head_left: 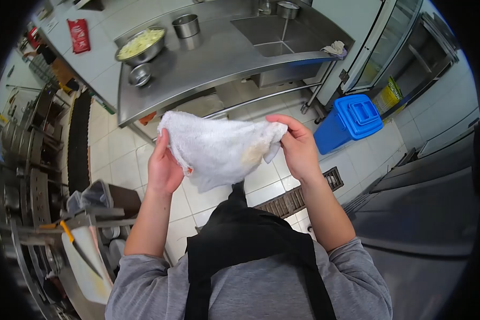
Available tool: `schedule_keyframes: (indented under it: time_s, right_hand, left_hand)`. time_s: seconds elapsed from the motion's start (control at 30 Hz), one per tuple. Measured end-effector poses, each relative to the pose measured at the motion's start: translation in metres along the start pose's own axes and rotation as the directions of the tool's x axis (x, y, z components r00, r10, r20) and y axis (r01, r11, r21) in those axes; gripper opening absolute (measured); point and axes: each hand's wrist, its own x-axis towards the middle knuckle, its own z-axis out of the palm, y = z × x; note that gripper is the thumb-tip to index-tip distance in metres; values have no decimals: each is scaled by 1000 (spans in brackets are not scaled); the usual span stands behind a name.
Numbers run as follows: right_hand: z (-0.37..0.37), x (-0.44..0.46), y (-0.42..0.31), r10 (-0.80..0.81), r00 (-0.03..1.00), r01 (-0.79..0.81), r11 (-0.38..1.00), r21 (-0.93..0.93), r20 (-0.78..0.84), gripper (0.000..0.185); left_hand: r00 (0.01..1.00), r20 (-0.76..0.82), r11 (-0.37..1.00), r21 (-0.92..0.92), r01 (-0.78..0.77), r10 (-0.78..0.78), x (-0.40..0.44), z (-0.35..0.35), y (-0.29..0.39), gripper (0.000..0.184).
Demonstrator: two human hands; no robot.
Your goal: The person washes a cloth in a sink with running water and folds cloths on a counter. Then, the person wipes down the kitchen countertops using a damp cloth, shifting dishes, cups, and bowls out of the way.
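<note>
A white terry cloth (213, 146) with a yellowish stain hangs stretched between my two hands, in front of my black apron. My left hand (164, 164) grips its left edge, the thumb up along the side and the other fingers mostly behind the fabric. At the opposite corner, my right hand (297, 145) pinches the bunched cloth between thumb and fingers. Below the cloth lies the tiled floor, and the steel counter (197, 72) stands just beyond it.
On the counter sit a bowl of chopped pale vegetable (142, 45), a small metal bowl (140, 76) and a steel pot (186, 25). A sink (274, 50) is at its right, with a crumpled rag (335, 49). A blue lidded bin (349, 122) stands right; a knife (82, 250) lies left.
</note>
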Motion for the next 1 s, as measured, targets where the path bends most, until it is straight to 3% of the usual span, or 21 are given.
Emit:
schedule_keyframes:
  time_s: [0.07, 0.17, 0.23, 0.3, 0.37, 0.4, 0.47, 0.5, 0.57, 0.63, 0.67, 0.7, 0.77, 0.8, 0.83, 0.87, 0.9, 0.97, 1.0]
  right_hand:
    - [-27, 50, 15, 51, 994, -42, 994, 99, -95, 28]
    - [-68, 133, 27, 172, 981, -164, 982, 93, -92, 31]
    - [-91, 195, 17, 190, 979, -186, 981, 62, -70, 33]
    - [-108, 242, 4, 249, 967, -247, 968, 40, -45, 36]
    - [-123, 296, -21, 400, 915, -398, 884, 246, 42, 38]
    - [-133, 320, -23, 435, 899, -427, 842, 331, 52, 41]
    - [-158, 367, -29, 473, 880, -429, 829, 360, -41, 41]
    - [-173, 389, -33, 515, 847, -433, 813, 388, -134, 41]
    - [-219, 434, -21, 480, 872, -369, 774, 514, -97, 42]
    - [-271, 474, -23, 331, 898, -439, 623, 647, 291, 42]
    - [-288, 495, -22, 323, 895, -445, 624, 642, 306, 41]
    - [-283, 522, -22, 446, 889, -340, 790, 509, -98, 41]
    - [-328, 567, -24, 349, 918, -395, 778, 489, 188, 40]
    - [-338, 595, -26, 345, 914, -406, 780, 476, 215, 40]
    - [-348, 622, -29, 358, 911, -412, 764, 497, 204, 40]
    - [-357, 650, -32, 373, 908, -417, 749, 515, 192, 39]
    - [-366, 679, -28, 354, 932, -352, 821, 450, 83, 37]
    - [-395, 732, -16, 359, 932, -359, 900, 246, 44, 33]
    - [-413, 759, -3, 347, 936, -349, 902, 255, 52, 27]
  left_hand:
    - [995, 59, 997, 2, 82, -82, 57, -11, -6, 49]
    - [963, 173, 975, -49, 217, -206, 154, -14, -8, 57]
    - [951, 233, 957, -157, 245, -206, 223, 9, 2, 60]
    - [920, 316, 945, -153, 290, -231, 302, 2, -10, 62]
    - [888, 446, 927, -274, 257, -114, 383, -12, -48, 66]
    - [887, 445, 926, -268, 265, -125, 413, -3, -61, 66]
    - [885, 297, 843, -304, 444, -359, 466, 28, -90, 72]
    - [881, 292, 840, -300, 453, -371, 486, 45, -92, 72]
    - [817, 380, 829, -186, 527, -433, 517, 82, -86, 77]
    - [840, 357, 850, -187, 493, -409, 565, 106, -82, 76]
    - [814, 392, 845, -146, 514, -428, 588, 113, -79, 74]
    - [790, 425, 842, -105, 529, -443, 611, 117, -77, 73]
    - [807, 423, 865, -99, 492, -411, 658, 120, -79, 67]
    - [858, 349, 924, 73, 376, -377, 682, 122, -83, 59]
    - [905, 277, 934, 247, 258, -323, 704, 129, -86, 52]
    - [920, 241, 935, 250, 250, -310, 723, 135, -91, 50]
    - [931, 237, 945, 239, 222, -279, 745, 140, -100, 50]
    - [960, 98, 954, 173, 243, -262, 787, 136, -127, 57]
    - [961, 83, 961, 116, 252, -262, 807, 141, -136, 61]
